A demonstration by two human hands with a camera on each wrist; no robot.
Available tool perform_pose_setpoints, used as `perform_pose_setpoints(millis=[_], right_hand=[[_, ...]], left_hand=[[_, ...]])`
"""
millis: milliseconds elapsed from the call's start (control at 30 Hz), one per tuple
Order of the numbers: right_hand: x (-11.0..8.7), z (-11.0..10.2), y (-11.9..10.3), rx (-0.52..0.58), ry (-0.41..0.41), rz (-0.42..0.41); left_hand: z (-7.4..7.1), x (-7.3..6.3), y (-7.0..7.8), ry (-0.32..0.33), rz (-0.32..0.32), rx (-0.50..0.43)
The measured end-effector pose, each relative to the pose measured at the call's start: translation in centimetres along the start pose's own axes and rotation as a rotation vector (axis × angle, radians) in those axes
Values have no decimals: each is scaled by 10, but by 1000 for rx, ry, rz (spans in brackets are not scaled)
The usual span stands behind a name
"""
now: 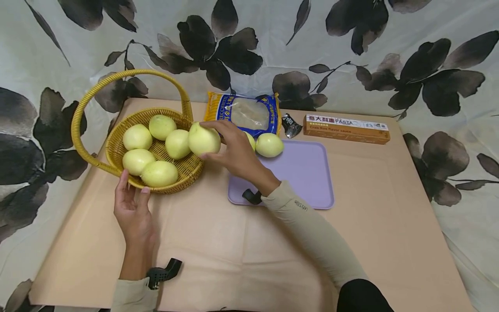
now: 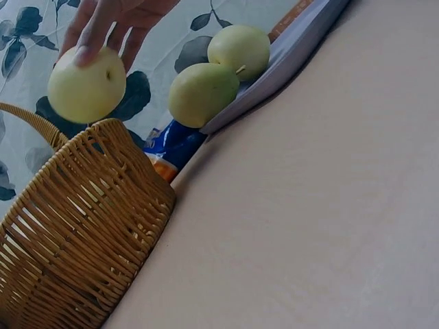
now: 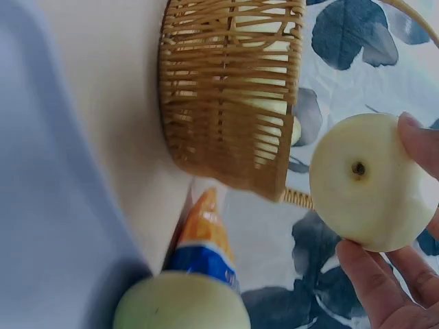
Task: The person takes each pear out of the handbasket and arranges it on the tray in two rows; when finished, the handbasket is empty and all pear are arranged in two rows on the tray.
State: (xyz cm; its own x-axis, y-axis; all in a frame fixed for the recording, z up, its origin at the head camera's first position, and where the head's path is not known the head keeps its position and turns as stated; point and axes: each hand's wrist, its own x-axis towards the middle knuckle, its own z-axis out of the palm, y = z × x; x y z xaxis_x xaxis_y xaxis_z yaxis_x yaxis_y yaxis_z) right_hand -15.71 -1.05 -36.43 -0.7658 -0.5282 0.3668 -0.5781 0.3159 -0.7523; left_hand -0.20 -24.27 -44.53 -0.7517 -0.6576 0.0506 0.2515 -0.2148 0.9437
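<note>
My right hand [image 1: 238,149] grips a pale yellow-green pear [image 1: 203,139] between thumb and fingers, over the right rim of a wicker basket [image 1: 187,177]. In the right wrist view the gripped pear [image 3: 363,185] shows the small dark hollow at one end. Several more pears [image 1: 159,173] lie in the basket. My left hand [image 1: 134,216] touches the basket's near side, its fingers fairly straight; some fingers are partly hidden. On a lilac tray [image 1: 300,173] two pears remain in view, one [image 1: 270,145] plain and another [image 2: 204,95] partly covered by my right hand in the head view.
Behind the tray lies a blue and yellow pasta bag [image 1: 249,113], with a small black packet [image 1: 291,125] beside it. An orange-brown pasta box [image 1: 346,129] lies at the back right. The basket's tall handle [image 1: 78,125] arches over its left side. Floral cloth hangs behind the table.
</note>
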Motion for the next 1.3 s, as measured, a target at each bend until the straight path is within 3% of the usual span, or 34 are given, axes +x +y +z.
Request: perform_pose_setpoints(millis=[367, 833, 1100, 1300], right_hand=[[-37, -39, 23, 57, 119, 134], [-78, -98, 57, -41, 266, 242], [-99, -121, 77, -100, 328, 369], [-108, -133, 95, -131, 323, 458]], left_hand=[[-1, 0, -2, -4, 3, -8], [-1, 1, 0, 6, -19, 5], [-1, 2, 0, -2, -9, -3], [-1, 2, -1, 0, -6, -1]])
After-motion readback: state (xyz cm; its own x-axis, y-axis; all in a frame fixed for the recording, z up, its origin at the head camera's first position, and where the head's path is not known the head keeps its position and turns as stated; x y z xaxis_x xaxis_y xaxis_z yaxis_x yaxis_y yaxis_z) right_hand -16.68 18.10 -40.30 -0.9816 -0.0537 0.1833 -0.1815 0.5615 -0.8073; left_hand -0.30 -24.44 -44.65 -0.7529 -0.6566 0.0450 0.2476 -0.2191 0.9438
